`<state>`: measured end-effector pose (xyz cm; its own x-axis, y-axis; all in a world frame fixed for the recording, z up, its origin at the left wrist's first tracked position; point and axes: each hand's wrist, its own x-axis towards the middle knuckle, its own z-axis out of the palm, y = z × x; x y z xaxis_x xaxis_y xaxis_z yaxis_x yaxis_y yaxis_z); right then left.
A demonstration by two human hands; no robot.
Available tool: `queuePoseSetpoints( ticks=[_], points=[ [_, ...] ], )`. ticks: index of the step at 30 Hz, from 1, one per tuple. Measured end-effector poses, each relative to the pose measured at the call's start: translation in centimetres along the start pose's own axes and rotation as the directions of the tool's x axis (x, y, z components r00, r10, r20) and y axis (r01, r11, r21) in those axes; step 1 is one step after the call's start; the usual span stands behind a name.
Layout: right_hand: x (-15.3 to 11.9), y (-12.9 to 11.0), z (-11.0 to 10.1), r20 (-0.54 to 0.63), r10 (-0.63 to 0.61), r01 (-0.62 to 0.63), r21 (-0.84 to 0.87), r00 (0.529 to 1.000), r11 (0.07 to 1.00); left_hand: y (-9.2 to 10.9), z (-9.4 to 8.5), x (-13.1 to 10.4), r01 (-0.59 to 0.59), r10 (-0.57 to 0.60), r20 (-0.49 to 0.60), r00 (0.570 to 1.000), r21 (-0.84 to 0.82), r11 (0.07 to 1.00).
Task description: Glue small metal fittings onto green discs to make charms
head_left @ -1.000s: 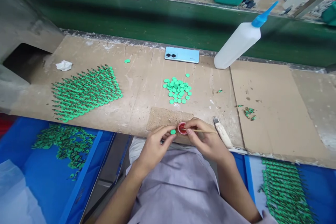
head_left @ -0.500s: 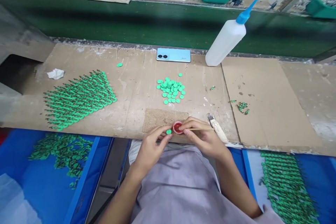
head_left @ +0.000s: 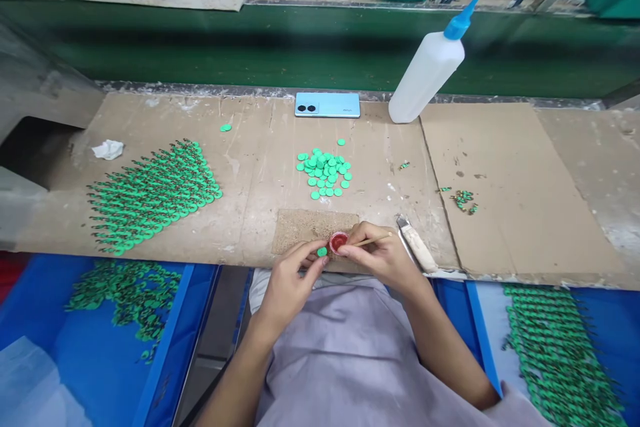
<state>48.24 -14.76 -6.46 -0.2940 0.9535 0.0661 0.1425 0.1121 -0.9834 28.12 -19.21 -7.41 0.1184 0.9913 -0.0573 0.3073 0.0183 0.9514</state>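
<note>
Just below the frame's centre, your left hand [head_left: 289, 278] pinches a green disc [head_left: 322, 251] in its fingertips; your right hand [head_left: 383, 255] grips a stick [head_left: 373, 239] by the cup [head_left: 331, 238], right of the disc.

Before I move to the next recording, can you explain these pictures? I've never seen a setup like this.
There is no machine: one camera, worn on a person's head, takes every picture, looking forward and down. Their left hand holds a green disc; the right hand holds a thin stick near a small cup of something red. On the table are a loose pile of green discs, neat rows of green pieces to the left, a blue phone and a white bottle.
</note>
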Motion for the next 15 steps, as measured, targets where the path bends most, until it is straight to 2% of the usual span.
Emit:
queuePoseSetpoints(
  ticks=[4,7,10,15],
  points=[
    [0.2,0.1,-0.1,-0.030,-0.062,0.061,-0.019,0.998,0.998,0.1,-0.1,0.0,0.008,-0.008,0.001,1.000,0.003,1.000],
    [0.2,-0.1,-0.3,-0.115,-0.153,0.148,-0.048,0.982,0.988,0.0,0.0,-0.1,0.008,-0.008,-0.020,1.000,-0.011,1.000],
    [-0.1,-0.4,-0.6,-0.181,-0.174,0.172,-0.030,0.968,0.985,-0.2,0.1,-0.5,-0.017,0.013,-0.068,0.998,-0.050,0.999],
    [-1.8,-0.8,-0.9,-0.125,-0.201,0.215,0.110,0.972,0.970,-0.1,0.3,-1.3,-0.015,-0.005,-0.106,0.994,-0.178,0.984]
  ],
)
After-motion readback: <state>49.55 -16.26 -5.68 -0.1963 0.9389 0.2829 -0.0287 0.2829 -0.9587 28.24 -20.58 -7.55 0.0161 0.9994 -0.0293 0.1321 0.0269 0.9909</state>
